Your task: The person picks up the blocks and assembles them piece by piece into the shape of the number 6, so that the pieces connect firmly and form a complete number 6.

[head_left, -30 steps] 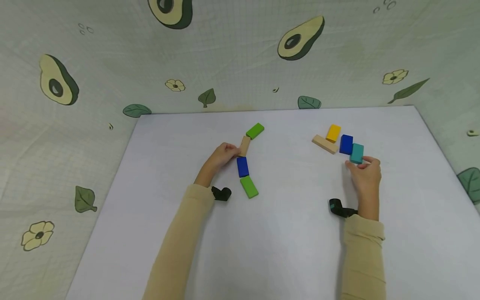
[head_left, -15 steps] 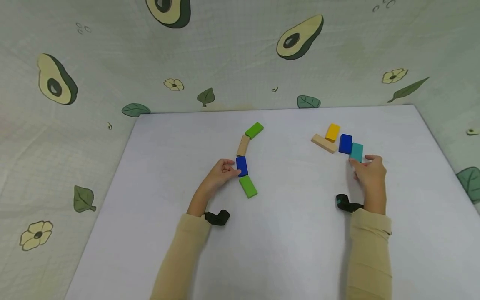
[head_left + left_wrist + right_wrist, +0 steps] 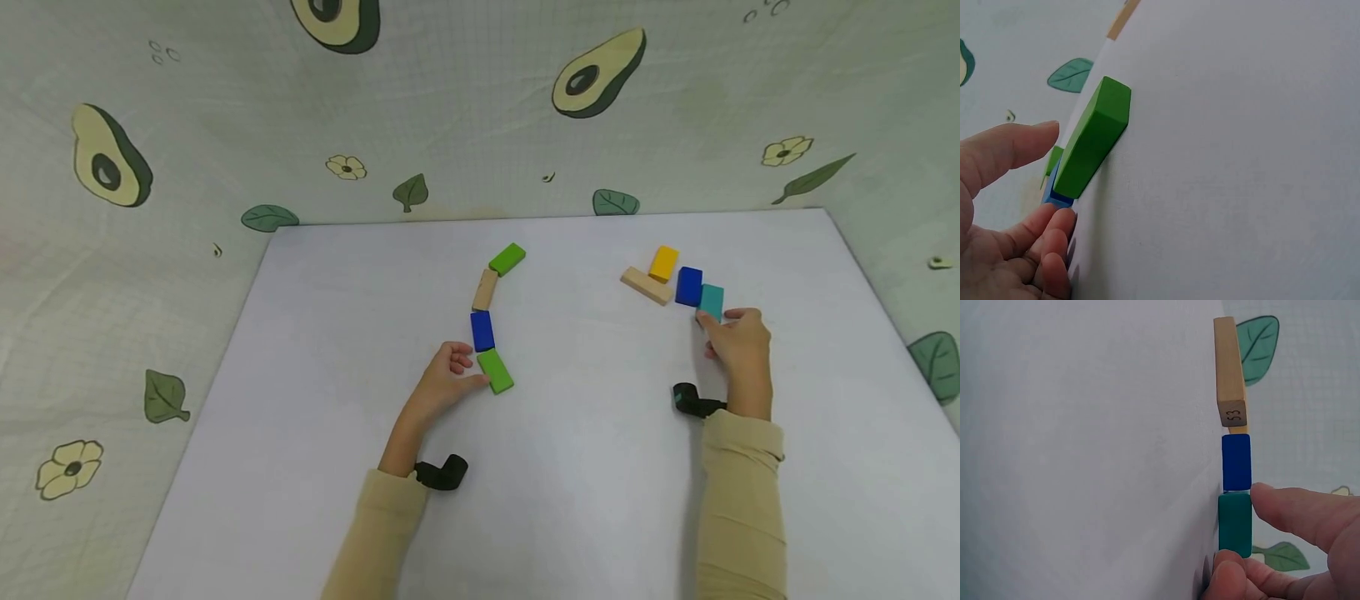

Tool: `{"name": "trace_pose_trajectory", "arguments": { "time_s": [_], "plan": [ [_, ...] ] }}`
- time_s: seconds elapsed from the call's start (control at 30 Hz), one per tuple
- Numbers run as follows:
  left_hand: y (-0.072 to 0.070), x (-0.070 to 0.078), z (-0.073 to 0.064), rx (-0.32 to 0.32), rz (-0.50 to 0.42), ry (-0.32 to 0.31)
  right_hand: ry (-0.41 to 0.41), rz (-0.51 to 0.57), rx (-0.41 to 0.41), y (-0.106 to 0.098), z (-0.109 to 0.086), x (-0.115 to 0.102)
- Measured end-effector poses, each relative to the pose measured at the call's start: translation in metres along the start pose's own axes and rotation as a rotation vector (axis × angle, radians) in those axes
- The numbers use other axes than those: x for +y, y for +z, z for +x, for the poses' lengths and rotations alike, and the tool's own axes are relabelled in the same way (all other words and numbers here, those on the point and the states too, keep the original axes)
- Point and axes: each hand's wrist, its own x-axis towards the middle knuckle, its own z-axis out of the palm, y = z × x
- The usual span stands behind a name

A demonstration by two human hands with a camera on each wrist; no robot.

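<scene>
My left hand [image 3: 442,379] is beside the near green block [image 3: 496,372], thumb tip by its left edge. In the left wrist view the thumb stands apart from that green block [image 3: 1097,134], and the other fingers bend loosely below. Beyond it, a blue block [image 3: 483,331], a wooden block [image 3: 485,290] and another green block [image 3: 507,259] continue in a curved line. My right hand [image 3: 738,346] pinches a teal block [image 3: 711,302] between thumb and fingers. A second blue block [image 3: 689,286] adjoins the teal one.
Left of the right-hand blue block lie a wooden block [image 3: 647,286], marked with a number, and a yellow block [image 3: 663,263]. Everything lies on a white table [image 3: 585,467]. An avocado-print cloth [image 3: 480,108] hangs behind it.
My left hand has moved from the wooden block past the blue block to the near green block. The right hand has shifted slightly, its thumb closing in on the teal block. The blocks keep their arrangement.
</scene>
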Motion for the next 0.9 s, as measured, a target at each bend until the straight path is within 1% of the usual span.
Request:
{"name": "trace_pose_trajectory", "arguments": {
  "time_s": [0.17,0.43,0.63,0.9],
  "plan": [
    [0.007,-0.001,-0.001,0.04,0.041,0.062,0.0,-0.013,-0.001,0.0,0.001,0.0],
    [0.011,0.003,-0.004,0.059,0.128,0.084,-0.002,-0.022,-0.008,-0.001,-0.001,-0.002],
    [0.011,0.003,-0.003,0.064,0.148,0.093,-0.005,-0.044,-0.008,-0.001,-0.002,-0.004],
    [0.011,0.002,-0.002,0.058,0.171,0.101,0.027,-0.062,-0.014,-0.004,-0.002,-0.005]
  ]
}}
